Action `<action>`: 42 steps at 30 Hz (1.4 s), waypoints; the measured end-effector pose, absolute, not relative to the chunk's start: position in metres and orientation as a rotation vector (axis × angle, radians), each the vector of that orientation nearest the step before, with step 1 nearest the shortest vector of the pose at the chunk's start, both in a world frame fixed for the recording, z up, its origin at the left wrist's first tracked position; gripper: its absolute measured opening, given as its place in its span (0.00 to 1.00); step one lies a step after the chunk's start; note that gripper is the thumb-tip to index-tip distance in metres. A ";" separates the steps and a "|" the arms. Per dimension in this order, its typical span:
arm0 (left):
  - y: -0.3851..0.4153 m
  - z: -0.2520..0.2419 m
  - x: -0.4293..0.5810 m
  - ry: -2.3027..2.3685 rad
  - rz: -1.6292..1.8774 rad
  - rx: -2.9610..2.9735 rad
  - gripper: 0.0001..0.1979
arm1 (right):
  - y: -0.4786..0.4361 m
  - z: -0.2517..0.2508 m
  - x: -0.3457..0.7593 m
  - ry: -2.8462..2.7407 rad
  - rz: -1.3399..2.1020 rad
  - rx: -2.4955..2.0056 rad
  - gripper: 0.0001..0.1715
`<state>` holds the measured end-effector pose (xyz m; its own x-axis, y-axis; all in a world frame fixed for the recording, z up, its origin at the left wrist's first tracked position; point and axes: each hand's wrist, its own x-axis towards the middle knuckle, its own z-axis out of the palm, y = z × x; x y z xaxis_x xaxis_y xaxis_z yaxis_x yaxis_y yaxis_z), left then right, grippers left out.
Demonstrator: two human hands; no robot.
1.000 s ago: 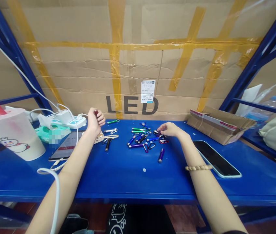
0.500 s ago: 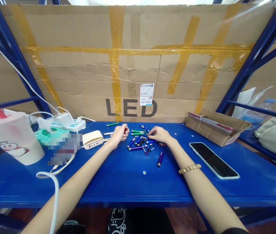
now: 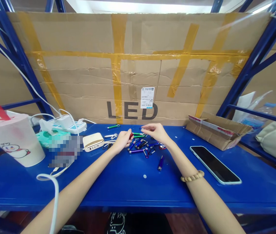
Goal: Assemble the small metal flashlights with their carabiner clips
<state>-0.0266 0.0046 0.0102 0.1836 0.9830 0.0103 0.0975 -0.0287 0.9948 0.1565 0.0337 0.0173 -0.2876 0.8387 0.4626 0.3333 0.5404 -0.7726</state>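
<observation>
My left hand [image 3: 123, 141] is closed around a small red item [image 3: 131, 136], most of it hidden by the fingers. My right hand [image 3: 156, 131] reaches over the back of the pile, thumb and fingertips pinching a small blue piece [image 3: 141, 128]. Beneath and between the hands lie several slim keychain flashlights with carabiner clips: green ones [image 3: 138, 136], blue ones [image 3: 140, 143] and a purple one [image 3: 136, 151]. A single purple flashlight [image 3: 160, 163] rests apart, nearer me. Left of the left hand are a silver flashlight [image 3: 109, 136] and a black clip [image 3: 106, 146].
A green flashlight [image 3: 113, 126] lies by the cardboard sheet [image 3: 86, 81]. On the left stand a cream charger box [image 3: 93, 142], power strip [image 3: 79, 127], tissue pack [image 3: 52, 139] and drink cup [image 3: 13, 139]. A phone [image 3: 214, 164] and open cardboard box [image 3: 216, 133] sit on the right.
My left hand has moved slightly right and down, and red now shows in its fingers. My right hand has lifted from the pile toward the back, its fingertips now at the small blue piece.
</observation>
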 end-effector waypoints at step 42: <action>-0.003 -0.004 -0.031 1.359 1.251 2.089 0.27 | 0.000 0.031 0.121 -1.780 1.136 -1.066 0.10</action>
